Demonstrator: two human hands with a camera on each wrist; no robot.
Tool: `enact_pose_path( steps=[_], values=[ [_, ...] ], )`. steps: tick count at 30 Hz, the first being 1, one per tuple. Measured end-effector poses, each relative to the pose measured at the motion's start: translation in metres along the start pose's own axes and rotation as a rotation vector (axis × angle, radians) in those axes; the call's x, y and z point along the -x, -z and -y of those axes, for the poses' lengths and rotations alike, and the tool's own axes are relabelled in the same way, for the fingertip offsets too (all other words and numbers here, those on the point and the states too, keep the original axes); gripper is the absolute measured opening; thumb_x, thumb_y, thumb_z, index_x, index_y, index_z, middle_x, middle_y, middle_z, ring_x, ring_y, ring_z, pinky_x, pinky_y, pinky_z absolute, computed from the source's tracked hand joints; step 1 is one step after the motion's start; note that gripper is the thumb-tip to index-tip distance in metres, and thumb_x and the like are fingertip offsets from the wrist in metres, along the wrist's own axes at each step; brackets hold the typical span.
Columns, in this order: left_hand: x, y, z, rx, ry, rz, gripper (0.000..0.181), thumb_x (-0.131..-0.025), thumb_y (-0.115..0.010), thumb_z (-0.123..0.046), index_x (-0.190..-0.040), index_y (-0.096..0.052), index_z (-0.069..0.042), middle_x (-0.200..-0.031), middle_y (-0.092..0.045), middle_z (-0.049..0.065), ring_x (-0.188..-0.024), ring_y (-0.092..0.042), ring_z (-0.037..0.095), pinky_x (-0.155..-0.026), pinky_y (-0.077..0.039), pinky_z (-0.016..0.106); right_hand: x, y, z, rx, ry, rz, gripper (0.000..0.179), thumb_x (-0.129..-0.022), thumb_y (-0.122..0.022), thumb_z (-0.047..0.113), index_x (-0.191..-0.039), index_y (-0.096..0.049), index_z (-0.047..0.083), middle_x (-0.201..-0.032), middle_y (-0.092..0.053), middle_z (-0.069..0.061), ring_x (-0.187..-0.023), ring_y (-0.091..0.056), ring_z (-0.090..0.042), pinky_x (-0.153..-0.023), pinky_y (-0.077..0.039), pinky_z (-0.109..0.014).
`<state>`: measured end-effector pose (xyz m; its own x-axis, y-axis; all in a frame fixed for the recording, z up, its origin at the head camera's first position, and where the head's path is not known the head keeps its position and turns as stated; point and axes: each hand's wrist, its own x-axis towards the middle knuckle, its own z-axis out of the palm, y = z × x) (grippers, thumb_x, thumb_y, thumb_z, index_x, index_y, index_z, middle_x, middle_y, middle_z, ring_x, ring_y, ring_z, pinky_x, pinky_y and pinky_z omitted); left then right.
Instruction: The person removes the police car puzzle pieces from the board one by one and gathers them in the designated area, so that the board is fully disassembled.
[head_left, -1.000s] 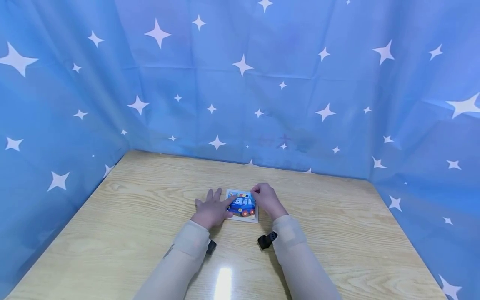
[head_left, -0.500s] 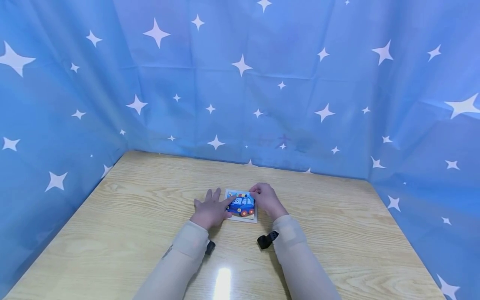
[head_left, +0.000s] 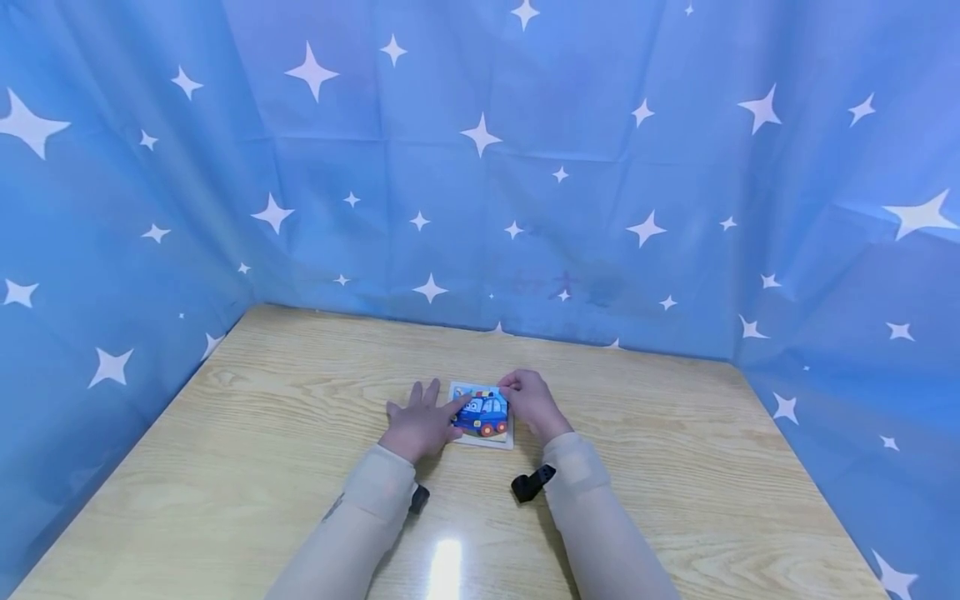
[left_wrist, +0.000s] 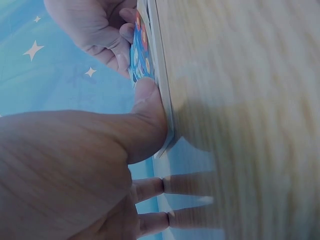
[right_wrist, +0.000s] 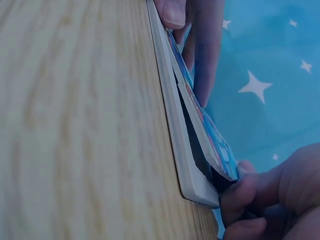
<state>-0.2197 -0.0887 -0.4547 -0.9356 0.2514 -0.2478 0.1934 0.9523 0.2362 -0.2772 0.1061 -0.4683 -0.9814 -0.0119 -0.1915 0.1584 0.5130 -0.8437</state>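
A small puzzle (head_left: 489, 410) with a blue cartoon car lies in a thin pale tray (head_left: 483, 443) on the table. My left hand (head_left: 422, 423) is spread over its left side, index finger on the picture. In the left wrist view the left thumb (left_wrist: 146, 97) presses near the tray's edge. My right hand (head_left: 531, 402) pinches the puzzle's upper right corner. Seen from the right wrist, the picture layer (right_wrist: 207, 132) is tilted up out of the tray (right_wrist: 182, 165), leaving a dark gap beneath its right end. Whether one piece or several are raised, I cannot tell.
The wood-grain table (head_left: 262, 450) stretches around both arms, with a light reflection near its front. A blue curtain (head_left: 600, 167) with white stars stands along the back and sides. Black wrist cameras (head_left: 533, 483) hang beside the sleeves.
The head view has shifted slightly. Both hands keep nearly the same places at the puzzle, the left spread on it and the right pinching its corner.
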Motion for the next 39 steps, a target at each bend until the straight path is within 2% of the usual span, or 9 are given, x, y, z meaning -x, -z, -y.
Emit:
enact_pose_path(
  steps=[5,13,21,27,39],
  values=[
    [0.0012,0.0008,-0.0003,0.010,0.002,-0.005,0.058,-0.103,-0.053,-0.047,-0.158,-0.036,-0.040,-0.167,-0.020,0.016,-0.153,-0.013,0.045,-0.105,-0.023,0.080,-0.0010,-0.0009,-0.0013,-0.031,0.004,0.015,0.014,-0.106,-0.051,0.006,-0.105,-0.065,0.002,-0.102,-0.062,-0.013,-0.087,-0.059,-0.023,-0.069,-0.049,-0.030],
    [0.0042,0.0031,0.0000,0.034,0.006,-0.001,0.057,-0.104,-0.054,-0.045,-0.157,-0.037,-0.038,-0.167,-0.020,0.017,-0.153,-0.013,0.045,-0.105,-0.022,0.080,-0.0036,-0.0026,0.0001,-0.017,-0.022,0.023,0.013,-0.106,-0.053,0.009,-0.105,-0.065,0.003,-0.103,-0.062,-0.011,-0.090,-0.058,-0.023,-0.072,-0.048,-0.030],
    [0.0009,0.0026,-0.0001,0.024,-0.005,-0.011,0.058,-0.103,-0.054,-0.047,-0.157,-0.037,-0.039,-0.167,-0.019,0.017,-0.153,-0.013,0.045,-0.106,-0.022,0.080,-0.0038,0.0015,0.0036,-0.008,-0.029,0.049,0.015,-0.106,-0.052,0.012,-0.109,-0.065,0.005,-0.107,-0.060,-0.011,-0.093,-0.056,-0.023,-0.074,-0.048,-0.031],
    [-0.0020,0.0019,0.0006,0.012,-0.006,-0.016,0.058,-0.103,-0.053,-0.048,-0.158,-0.036,-0.040,-0.168,-0.018,0.016,-0.153,-0.012,0.044,-0.107,-0.021,0.080,-0.0061,0.0038,0.0007,-0.024,-0.013,0.053,0.015,-0.106,-0.052,0.012,-0.110,-0.065,0.005,-0.109,-0.061,-0.011,-0.095,-0.056,-0.024,-0.075,-0.048,-0.031],
    [0.0006,0.0003,-0.0001,0.027,0.000,-0.004,0.057,-0.103,-0.054,-0.047,-0.157,-0.037,-0.039,-0.167,-0.020,0.015,-0.153,-0.013,0.044,-0.107,-0.021,0.079,-0.0053,0.0012,-0.0054,-0.020,-0.002,0.070,0.016,-0.106,-0.053,0.015,-0.111,-0.065,0.005,-0.110,-0.060,-0.011,-0.097,-0.056,-0.025,-0.078,-0.048,-0.032]
  ],
)
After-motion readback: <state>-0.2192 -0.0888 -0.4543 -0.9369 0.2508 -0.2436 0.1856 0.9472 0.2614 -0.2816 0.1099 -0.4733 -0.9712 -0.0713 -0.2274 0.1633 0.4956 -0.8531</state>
